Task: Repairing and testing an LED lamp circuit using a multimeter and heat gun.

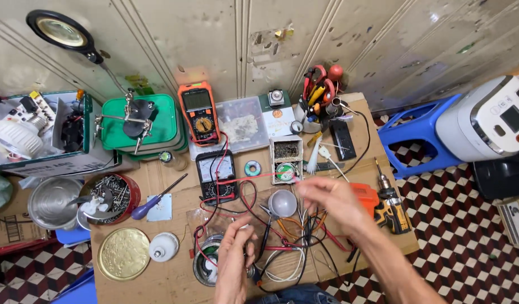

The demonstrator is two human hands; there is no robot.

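While both hands work over the wire tangle, nothing yet looks joined. Right hand (327, 201) blurred, fingers pinched together, seemingly on a thin red lead (254, 179) running leftward toward the analog meter (216, 175); actual grip cannot be told for sure. Left hand (234, 253) half-curled, fingertips down among red and black wires (282, 236), whether holding anything cannot be told. Small grey dome (282, 202) just between the hands, lying loose. Round opened fixture (206, 262) just left of left hand, apparently still apart. Judged early to mid-way: parts spread, reassembly left. Orange drill (386, 205) close right of right hand; cardboard edge (408, 239) just beyond. Free room mostly far left of left hand, near gold lid (123, 253).
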